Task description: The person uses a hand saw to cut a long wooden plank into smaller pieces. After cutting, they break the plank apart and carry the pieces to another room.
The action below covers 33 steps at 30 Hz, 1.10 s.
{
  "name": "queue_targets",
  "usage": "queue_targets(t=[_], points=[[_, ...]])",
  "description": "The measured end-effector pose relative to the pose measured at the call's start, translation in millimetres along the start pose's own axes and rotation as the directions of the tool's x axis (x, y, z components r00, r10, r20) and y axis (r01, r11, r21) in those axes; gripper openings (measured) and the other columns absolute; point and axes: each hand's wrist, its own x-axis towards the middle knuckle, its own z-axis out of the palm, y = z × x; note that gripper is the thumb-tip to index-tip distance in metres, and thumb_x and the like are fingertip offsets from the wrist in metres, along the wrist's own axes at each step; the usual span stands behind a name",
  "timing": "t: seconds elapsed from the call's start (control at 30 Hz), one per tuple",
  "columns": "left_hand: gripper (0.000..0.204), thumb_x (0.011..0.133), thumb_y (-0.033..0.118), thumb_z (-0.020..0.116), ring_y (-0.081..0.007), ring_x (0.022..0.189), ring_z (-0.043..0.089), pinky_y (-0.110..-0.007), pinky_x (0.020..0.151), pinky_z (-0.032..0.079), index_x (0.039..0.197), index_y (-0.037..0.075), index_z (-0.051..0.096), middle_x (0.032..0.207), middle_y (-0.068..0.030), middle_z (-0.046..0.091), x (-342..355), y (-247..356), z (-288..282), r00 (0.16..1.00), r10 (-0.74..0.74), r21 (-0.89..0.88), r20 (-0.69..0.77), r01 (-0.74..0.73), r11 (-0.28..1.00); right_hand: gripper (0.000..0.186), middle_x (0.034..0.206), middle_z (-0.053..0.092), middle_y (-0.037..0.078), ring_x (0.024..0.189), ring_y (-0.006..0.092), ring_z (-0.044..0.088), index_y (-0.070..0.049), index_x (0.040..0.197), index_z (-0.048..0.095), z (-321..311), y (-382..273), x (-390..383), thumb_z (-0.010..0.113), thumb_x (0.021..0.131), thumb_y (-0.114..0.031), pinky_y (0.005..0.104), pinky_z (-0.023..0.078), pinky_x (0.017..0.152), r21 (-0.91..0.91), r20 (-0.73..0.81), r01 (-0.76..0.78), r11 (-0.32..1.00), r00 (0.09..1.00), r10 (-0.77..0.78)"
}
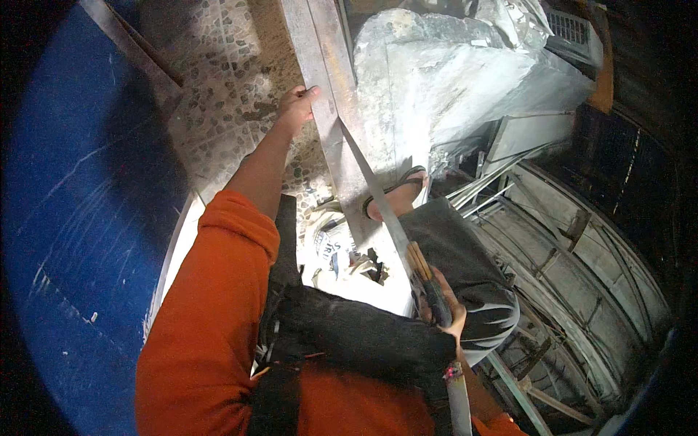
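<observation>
My left hand [297, 107] is closed over the left edge of a long wooden board [338, 149], its thumb on the top face. The board runs from the top of the view down toward my body. My right hand [452, 309] is wrapped round the dark handle of a handsaw [382, 196], beside my right knee. Its long narrow blade slants up and left, and the far end meets the board a little below my left hand. My sandalled foot [398, 200] presses on the board's right side. Whether the blade sits in a cut cannot be made out.
On the left stands a large scratched blue panel [73, 218]. A speckled tile floor [225, 94] lies beyond it, with a crumpled printed sack [331, 243] below the board. To the right are a big greyish-white sheet-covered mass [465, 80] and a tangle of metal frames and rods [567, 240].
</observation>
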Motion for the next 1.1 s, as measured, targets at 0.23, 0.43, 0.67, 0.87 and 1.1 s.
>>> queue_targets(t=[0.23,0.43,0.67,0.87,1.1], points=[[0.044,0.09,0.044,0.074,-0.0184,0.087,0.07,-0.036,0.07,0.056,0.108,0.004,0.071,0.099,-0.0088,0.072,32.1,-17.3,-26.9,0.997,0.07,0.233,-0.017,-0.065,0.97,0.034,0.099,0.073,0.01,0.084,0.013,0.066,0.006,0.121,0.067,53.3,-52.4,124.9,0.067,0.093,-0.013,0.0288,0.054,0.076,0.014,-0.078,0.187,0.982,0.98,-0.185],[0.044,0.096,0.037,0.07,-0.0173,0.087,0.069,-0.036,0.07,0.057,0.122,0.002,0.066,0.099,-0.0083,0.071,6.0,14.1,10.2,0.995,0.1,-0.026,-0.006,-0.1,0.995,0.039,0.098,0.074,0.014,0.094,0.0167,0.067,0.005,0.118,0.067,56.2,-71.1,107.7,0.075,0.09,-0.021,0.0332,0.053,0.087,-0.26,-0.08,0.196,0.946,0.971,-0.224],[0.036,0.094,0.031,0.072,-0.0168,0.079,0.066,-0.034,0.065,0.052,0.115,0.002,0.068,0.095,-0.0061,0.071,37.2,7.2,21.9,0.983,0.181,-0.12,0.032,-0.176,0.977,0.043,0.11,0.073,0.016,0.107,0.018,0.067,0.005,0.126,0.064,56.4,-100.5,123.7,0.071,0.09,-0.016,0.0315,0.05,0.095,-0.317,-0.038,0.223,0.922,0.968,-0.247],[0.038,0.09,0.036,0.076,-0.0175,0.08,0.066,-0.036,0.069,0.052,0.109,0.005,0.068,0.093,-0.0053,0.07,78.1,-23.6,-1.1,0.994,0.103,0.066,0.033,-0.105,0.992,0.042,0.116,0.072,0.016,0.11,0.0195,0.067,0.003,0.131,0.062,75.2,-103.5,136.7,0.068,0.095,-0.017,0.0338,0.05,0.097,-0.387,-0.045,0.217,0.896,0.966,-0.253],[0.038,0.088,0.036,0.079,-0.0184,0.078,0.064,-0.037,0.067,0.051,0.106,0.005,0.069,0.091,-0.0037,0.069,58.7,-26.9,32.1,0.997,0.07,0.077,-0.019,-0.068,0.995,0.055,0.115,0.074,0.015,0.098,0.0182,0.071,0.001,0.142,0.055,20.0,-82.4,45.2,0.067,0.089,-0.009,0.0346,0.056,0.079,-0.317,-0.124,0.21,0.925,0.958,-0.26]])
